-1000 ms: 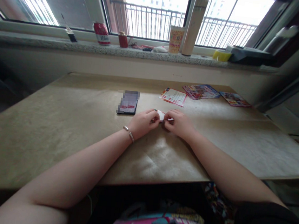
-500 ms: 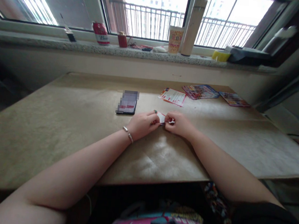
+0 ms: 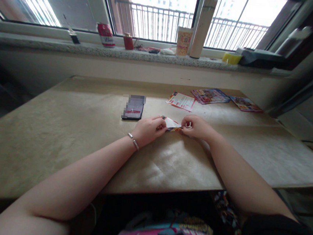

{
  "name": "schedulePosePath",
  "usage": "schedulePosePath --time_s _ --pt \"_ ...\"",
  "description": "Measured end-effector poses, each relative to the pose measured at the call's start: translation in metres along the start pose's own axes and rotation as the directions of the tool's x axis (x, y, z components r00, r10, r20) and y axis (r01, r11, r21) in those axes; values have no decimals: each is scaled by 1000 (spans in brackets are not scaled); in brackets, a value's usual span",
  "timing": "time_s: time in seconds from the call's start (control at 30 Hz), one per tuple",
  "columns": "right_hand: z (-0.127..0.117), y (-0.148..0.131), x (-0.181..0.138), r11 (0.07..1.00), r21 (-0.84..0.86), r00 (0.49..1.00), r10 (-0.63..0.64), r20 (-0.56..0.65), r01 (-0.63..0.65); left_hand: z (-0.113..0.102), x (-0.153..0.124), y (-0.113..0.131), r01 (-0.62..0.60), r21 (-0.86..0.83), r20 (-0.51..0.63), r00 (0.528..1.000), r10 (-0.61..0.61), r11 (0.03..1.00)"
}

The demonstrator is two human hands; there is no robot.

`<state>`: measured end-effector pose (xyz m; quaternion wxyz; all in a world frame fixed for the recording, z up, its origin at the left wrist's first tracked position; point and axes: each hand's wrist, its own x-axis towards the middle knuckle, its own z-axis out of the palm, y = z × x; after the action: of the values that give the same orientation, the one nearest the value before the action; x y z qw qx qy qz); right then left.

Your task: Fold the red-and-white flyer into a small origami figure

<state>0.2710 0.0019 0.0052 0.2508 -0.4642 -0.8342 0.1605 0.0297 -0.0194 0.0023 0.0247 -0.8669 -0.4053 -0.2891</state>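
Observation:
A small sheet of paper (image 3: 173,123), white on one face and colourfully printed along its near edge, lies between my two hands just above the table. My left hand (image 3: 150,130) is closed with its fingers pinching the paper's left end. At the other end my right hand (image 3: 195,127) pinches it too, a bit of white showing between the curled fingers. The near edge looks folded over. Parts of the paper are hidden under the fingers. Left of my left hand a phone (image 3: 134,108) lies flat.
Printed sheets (image 3: 181,101) lie beyond my hands, with a stack of colourful cards (image 3: 210,95) and another small stack (image 3: 245,104) to the right. Along the windowsill (image 3: 145,56) stand a red can (image 3: 106,35), a patterned cup (image 3: 183,41) and a tall bottle (image 3: 203,27).
My right hand has moved right along the paper, away from my left hand. More of the white face and the printed near edge now shows between them. My left hand stays put.

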Motion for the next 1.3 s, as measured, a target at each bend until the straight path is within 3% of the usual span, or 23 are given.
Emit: schedulePosePath --time_s 0.23,0.83,0.93,1.03,1.17,1.3 --pt "-14 18 -3 999 32 999 -19 -29 20 -2 0 -2 44 -8 6 999 -44 999" --pt "-17 37 -6 985 158 995 56 88 -70 -4 -1 0 -11 -37 -10 1000 11 999" --pt "-20 42 -6 988 115 994 96 50 -101 -7 -2 -1 -3 -52 -35 999 1 999" --pt "-22 39 -5 986 123 989 126 -79 -116 -7 -2 -2 0 -62 -62 998 -4 998" --pt "-16 13 -2 992 125 972 5 -237 25 -2 0 -4 -35 -48 -81 996 31 998" --pt "-4 -19 -2 968 68 959 -226 -169 240 0 1 -3 -94 0 -106 990 94 996"
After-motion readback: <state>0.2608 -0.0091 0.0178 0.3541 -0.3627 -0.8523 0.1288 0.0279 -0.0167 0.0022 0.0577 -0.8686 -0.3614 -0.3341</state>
